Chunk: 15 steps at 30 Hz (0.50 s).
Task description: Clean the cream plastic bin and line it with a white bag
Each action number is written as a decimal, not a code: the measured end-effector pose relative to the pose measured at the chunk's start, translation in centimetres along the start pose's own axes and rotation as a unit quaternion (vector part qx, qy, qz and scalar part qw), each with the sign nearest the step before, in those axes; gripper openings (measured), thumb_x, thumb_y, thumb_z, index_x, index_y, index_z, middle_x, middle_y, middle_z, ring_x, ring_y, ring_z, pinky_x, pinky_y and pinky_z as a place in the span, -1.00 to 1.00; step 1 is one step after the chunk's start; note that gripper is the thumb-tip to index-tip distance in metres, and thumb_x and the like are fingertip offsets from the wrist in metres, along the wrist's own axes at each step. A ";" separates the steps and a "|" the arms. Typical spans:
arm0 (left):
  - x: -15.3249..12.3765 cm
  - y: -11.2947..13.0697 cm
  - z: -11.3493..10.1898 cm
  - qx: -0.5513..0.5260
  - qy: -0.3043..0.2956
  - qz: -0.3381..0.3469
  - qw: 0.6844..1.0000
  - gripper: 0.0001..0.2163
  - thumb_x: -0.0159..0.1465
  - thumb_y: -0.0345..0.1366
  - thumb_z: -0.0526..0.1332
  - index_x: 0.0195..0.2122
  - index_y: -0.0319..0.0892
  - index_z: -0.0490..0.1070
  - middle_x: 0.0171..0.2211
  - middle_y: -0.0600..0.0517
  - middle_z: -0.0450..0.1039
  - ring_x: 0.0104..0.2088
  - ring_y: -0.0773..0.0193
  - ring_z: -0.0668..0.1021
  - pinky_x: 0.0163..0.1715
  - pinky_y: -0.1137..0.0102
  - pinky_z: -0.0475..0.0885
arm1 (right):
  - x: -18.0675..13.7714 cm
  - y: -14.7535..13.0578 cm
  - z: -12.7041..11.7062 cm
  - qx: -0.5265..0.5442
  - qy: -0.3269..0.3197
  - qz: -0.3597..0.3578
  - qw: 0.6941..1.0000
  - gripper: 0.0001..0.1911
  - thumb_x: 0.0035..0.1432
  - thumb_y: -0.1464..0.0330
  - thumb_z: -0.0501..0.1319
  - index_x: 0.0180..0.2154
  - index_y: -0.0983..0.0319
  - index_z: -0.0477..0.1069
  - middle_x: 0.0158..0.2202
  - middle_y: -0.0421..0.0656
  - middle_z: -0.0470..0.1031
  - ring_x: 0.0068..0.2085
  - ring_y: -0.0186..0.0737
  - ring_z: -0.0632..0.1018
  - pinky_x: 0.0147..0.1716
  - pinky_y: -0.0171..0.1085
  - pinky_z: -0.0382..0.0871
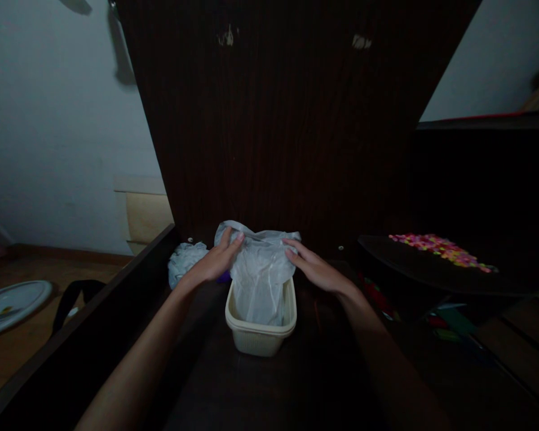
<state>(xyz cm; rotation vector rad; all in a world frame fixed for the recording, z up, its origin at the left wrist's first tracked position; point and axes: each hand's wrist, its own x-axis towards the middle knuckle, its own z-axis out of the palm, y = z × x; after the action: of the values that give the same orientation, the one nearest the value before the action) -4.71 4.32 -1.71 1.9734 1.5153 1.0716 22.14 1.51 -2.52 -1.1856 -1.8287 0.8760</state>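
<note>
A cream plastic basket (pixel 261 341) stands upright on the dark surface in front of me. Partly inside it hangs a thin, whitish plastic bag (pixel 260 293), its top bunched and spread above the far rim. My left hand (pixel 218 257) grips the bag's left upper edge between thumb and fingers. On the opposite side, my right hand (pixel 314 266) has its fingertips closed on the bag's right upper edge. Some fingertips of both hands are hidden by the plastic. Just left of my left hand lies a crumpled pale plastic bag (pixel 182 263), with a bit of something purple beside it.
A tall dark wooden panel (pixel 273 137) rises behind the basket. Along the left runs a raised dark board (pixel 85 317). To the right, many small pink and yellow pieces (pixel 444 250) lie on a dark ledge. A white oval lid-like object (pixel 13 305) is at far left.
</note>
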 end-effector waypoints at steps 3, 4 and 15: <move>-0.4 1.1 -0.1 -0.050 -0.017 -0.001 0.999 -0.23 0.34 0.24 -0.06 0.40 -0.21 0.10 0.41 -0.20 0.11 0.42 -0.06 0.20 0.37 0.06 0.15 | 0.1 -1.3 0.5 0.042 0.014 -0.023 0.999 -0.41 0.27 0.00 0.20 0.21 0.14 0.35 0.23 -0.06 0.43 0.27 -0.02 0.41 0.32 0.03 0.17; -0.6 1.7 -0.2 -0.064 -0.020 0.011 0.998 -0.24 0.35 0.22 -0.05 0.43 -0.20 0.03 0.43 -0.18 0.07 0.43 -0.04 0.16 0.39 0.07 0.10 | 0.0 -1.9 0.7 0.063 0.016 -0.030 0.997 -0.41 0.26 0.02 0.22 0.21 0.15 0.33 0.22 -0.05 0.43 0.24 -0.02 0.43 0.29 0.01 0.22; -5.5 7.4 -1.2 -0.167 -0.058 0.195 0.965 -0.32 0.44 0.14 -0.15 0.48 -0.06 -0.20 0.48 -0.04 -0.03 0.42 -0.08 0.18 0.38 0.03 0.19 | -1.6 -7.5 4.9 0.272 0.007 -0.086 0.958 -0.16 0.05 0.11 0.41 0.27 0.13 0.13 0.26 -0.02 0.37 0.22 -0.02 0.46 0.19 -0.11 0.40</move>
<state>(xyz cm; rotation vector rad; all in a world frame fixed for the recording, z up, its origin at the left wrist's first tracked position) -1.68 -3.25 2.64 2.0882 0.8334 1.2439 15.23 -3.13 1.22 -0.6717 -1.5088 1.1654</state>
